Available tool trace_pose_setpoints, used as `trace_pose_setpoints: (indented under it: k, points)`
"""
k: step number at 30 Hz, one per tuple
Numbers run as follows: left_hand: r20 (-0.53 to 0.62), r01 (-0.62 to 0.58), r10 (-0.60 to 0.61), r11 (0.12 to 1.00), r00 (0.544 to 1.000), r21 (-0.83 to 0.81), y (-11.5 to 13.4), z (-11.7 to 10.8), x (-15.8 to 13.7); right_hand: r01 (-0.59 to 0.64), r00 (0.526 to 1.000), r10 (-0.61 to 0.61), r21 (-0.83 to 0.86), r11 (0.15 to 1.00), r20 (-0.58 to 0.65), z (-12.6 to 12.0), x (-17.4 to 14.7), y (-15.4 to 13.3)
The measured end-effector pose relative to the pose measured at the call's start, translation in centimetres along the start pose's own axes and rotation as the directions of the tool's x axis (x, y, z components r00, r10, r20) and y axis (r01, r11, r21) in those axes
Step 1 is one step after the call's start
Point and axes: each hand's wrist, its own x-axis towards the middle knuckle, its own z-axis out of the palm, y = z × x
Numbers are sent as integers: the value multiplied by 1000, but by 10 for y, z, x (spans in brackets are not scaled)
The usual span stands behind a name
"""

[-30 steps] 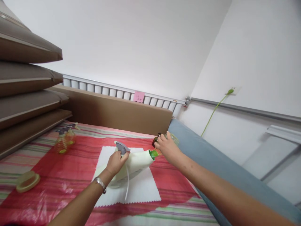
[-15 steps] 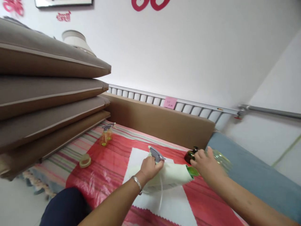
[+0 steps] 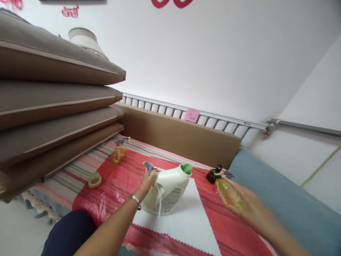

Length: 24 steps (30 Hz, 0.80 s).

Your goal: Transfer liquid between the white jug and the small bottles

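My left hand (image 3: 147, 180) is closed at the handle of a pale green detergent jug (image 3: 167, 188). It also holds a grey spray head (image 3: 149, 166) whose thin clear tube hangs down the jug's side. The jug leans slightly right, its green spout (image 3: 186, 168) uncovered, above a white cloth (image 3: 198, 209). In my right hand (image 3: 249, 201) is a clear spray bottle (image 3: 226, 192), tilted and tinted yellow. Another grey spray head (image 3: 227, 173) shows behind that bottle; I cannot tell what it sits on. Close by stands a dark pump bottle (image 3: 212, 175).
Spray bottles (image 3: 118, 151) stand at the far left of the red plastic sheet (image 3: 135, 167). A cream round cap (image 3: 95, 180) lies at its left edge. Stacked cushioned panels (image 3: 53, 103) rise on the left; a brown board (image 3: 176, 135) runs along the back.
The jug has swung from lying tipped to the right to nearly upright, moving left with my left hand. My right hand has drawn nearer with the bottle, which now shows in front.
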Motion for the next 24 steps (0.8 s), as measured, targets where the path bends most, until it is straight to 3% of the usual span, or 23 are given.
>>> trace_pose_setpoints:
  k: [3, 7, 10, 14, 18, 24]
  points:
    - [-40, 11, -17, 992, 999, -126, -14, -22, 3, -227, 973, 215, 202, 953, 78, 35, -38, -10]
    - [-45, 15, -27, 970, 999, -243, -22, -32, 3, -448, 892, 418, 465, 763, 173, 84, -86, -51]
    - [-29, 25, -36, 953, 999, -303, -22, -31, 4, -471, 878, 404, 615, 632, 257, 111, -109, -85]
    - [-30, 33, -46, 939, 998, -341, -19, -31, 3, -468, 878, 391, 673, 573, 278, 129, -121, -117]
    - [-87, -19, -11, 941, 996, -337, -13, -38, 2, -493, 869, 358, 655, 573, 342, 134, -124, -134]
    - [-216, -143, 79, 944, 973, -298, 16, -54, -2, -501, 853, 260, 575, 647, 452, 127, -121, -166]
